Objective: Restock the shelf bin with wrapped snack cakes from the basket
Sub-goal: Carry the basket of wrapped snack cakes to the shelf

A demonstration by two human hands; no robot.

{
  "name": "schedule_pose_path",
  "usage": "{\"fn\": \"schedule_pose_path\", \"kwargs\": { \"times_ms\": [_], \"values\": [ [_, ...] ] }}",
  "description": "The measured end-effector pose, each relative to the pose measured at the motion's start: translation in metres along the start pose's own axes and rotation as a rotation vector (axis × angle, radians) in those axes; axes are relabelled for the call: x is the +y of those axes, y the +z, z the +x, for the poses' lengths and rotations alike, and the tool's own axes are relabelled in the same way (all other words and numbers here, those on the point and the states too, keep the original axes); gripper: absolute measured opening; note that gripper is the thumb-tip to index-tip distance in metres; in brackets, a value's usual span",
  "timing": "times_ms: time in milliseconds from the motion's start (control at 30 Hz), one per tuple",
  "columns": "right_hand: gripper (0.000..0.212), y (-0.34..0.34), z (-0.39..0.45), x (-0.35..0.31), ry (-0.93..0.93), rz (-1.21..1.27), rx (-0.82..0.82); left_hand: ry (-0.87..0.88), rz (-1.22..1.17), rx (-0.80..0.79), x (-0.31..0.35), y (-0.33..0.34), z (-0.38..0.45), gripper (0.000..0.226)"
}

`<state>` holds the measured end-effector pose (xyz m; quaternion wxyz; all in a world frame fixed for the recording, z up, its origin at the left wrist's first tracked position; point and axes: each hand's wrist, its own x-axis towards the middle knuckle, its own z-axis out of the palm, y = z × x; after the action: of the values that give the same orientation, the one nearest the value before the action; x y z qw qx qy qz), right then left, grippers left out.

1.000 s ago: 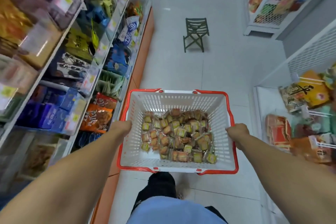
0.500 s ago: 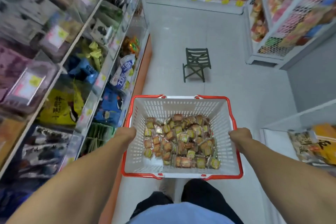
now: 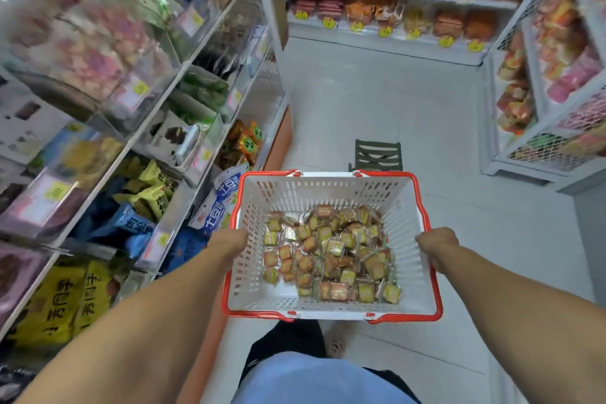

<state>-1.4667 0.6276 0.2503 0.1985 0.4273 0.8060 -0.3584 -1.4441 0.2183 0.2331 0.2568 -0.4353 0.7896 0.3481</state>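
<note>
Both hands hold the basket (image 3: 331,303) by its side rims — left hand (image 3: 229,241) and right hand (image 3: 437,244) each curled on an edge; the snack cakes (image 3: 331,256) lie between them; the shelves (image 3: 183,98) stand leftward, nearer the left hand; which bin, I cannot tell.

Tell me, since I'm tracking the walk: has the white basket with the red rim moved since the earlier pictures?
Yes. The white plastic basket with the red rim has been carried forward along the aisle: its far edge now overlaps the dark green folding stool.

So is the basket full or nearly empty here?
Partly full: the basket has snack cakes piled across its floor, well below the rim, white slotted walls showing above.
</note>
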Motion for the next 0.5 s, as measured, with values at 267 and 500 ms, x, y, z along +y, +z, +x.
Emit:
{"fn": "schedule_pose_path", "kwargs": {
  "times_ms": [267,500],
  "values": [
    [0.02,-0.004,0.101,-0.131,-0.072,-0.099,0.001,-0.029,-0.023,-0.01,0.107,0.005,0.067,0.039],
    [0.029,-0.02,0.181,-0.226,-0.068,-0.068,-0.059,-0.104,-0.035,0.011,0.194,0.012,0.093,0.038]
  ]
}}
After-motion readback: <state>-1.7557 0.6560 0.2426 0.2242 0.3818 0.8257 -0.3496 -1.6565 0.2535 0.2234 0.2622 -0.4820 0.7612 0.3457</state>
